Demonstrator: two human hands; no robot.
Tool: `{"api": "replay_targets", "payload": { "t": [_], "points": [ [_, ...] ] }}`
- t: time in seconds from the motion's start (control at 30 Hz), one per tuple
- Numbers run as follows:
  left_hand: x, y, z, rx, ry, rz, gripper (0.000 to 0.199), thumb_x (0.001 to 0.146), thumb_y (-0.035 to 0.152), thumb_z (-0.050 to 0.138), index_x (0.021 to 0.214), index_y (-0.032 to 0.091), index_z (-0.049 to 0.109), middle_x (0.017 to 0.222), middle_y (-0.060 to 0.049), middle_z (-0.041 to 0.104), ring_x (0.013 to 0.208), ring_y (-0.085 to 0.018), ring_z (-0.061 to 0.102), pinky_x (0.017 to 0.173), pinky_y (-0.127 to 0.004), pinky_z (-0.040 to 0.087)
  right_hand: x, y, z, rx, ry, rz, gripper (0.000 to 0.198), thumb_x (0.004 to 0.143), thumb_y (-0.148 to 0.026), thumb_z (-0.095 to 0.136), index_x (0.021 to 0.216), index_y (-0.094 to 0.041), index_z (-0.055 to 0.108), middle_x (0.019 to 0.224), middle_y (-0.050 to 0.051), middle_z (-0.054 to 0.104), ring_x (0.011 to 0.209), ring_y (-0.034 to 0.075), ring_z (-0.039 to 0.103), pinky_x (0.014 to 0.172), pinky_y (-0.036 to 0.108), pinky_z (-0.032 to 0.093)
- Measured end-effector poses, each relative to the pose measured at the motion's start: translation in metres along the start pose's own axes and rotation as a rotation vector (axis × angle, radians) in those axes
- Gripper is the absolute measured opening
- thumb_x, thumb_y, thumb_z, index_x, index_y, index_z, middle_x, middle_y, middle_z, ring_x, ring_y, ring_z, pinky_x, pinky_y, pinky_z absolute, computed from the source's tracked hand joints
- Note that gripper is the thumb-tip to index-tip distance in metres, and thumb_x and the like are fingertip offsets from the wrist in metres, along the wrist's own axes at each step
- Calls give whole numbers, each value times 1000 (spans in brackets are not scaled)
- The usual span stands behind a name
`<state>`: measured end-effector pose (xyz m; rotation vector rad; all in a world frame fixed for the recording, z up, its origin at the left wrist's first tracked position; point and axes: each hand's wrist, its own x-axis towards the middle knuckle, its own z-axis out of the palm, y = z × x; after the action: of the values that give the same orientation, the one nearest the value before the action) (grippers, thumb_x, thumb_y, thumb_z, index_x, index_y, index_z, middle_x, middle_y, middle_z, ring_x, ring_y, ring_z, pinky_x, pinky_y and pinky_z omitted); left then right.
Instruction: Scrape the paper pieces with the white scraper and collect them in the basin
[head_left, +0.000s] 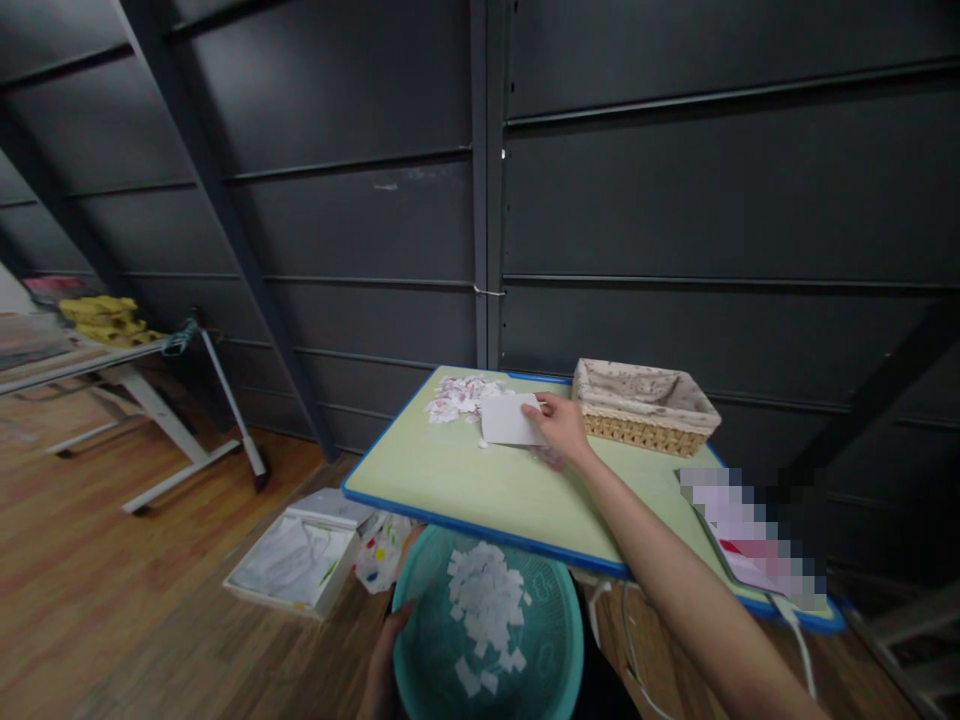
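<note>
My right hand (561,424) pinches a blank white card (507,420) above the table, beside a heap of small white paper pieces (463,397), some with reddish marks. Below the table's front edge, my left hand (395,632) grips the left rim of a round green plastic basket (566,655). A pile of small white paper pieces (486,600) lies in this basket. Just under the right hand, something small and clear or pinkish rests on the table, too blurred to name.
The pale green table (420,470) has a blue edge. On it stand a cloth-lined wicker basket (645,435) and a pixelated device (750,540) with a white cable. An open white box (292,560) and a spotted plastic bag (382,550) lie at lower left. A dark panel wall (375,230) stands behind.
</note>
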<state>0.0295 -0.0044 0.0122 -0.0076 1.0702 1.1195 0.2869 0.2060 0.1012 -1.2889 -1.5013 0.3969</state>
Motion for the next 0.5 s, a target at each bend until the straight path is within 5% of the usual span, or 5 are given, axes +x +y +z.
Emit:
{"api": "replay_targets", "payload": {
  "t": [0.5],
  "points": [
    [14, -4, -17, 11, -40, 44, 76, 75, 33, 65, 141, 11, 37, 122, -17, 69, 111, -33, 64, 101, -48, 43, -2, -9, -3, 20, -4, 37, 29, 75, -33, 60, 92, -13, 71, 87, 12, 75, 75, 24, 69, 62, 31, 51]
  ]
}}
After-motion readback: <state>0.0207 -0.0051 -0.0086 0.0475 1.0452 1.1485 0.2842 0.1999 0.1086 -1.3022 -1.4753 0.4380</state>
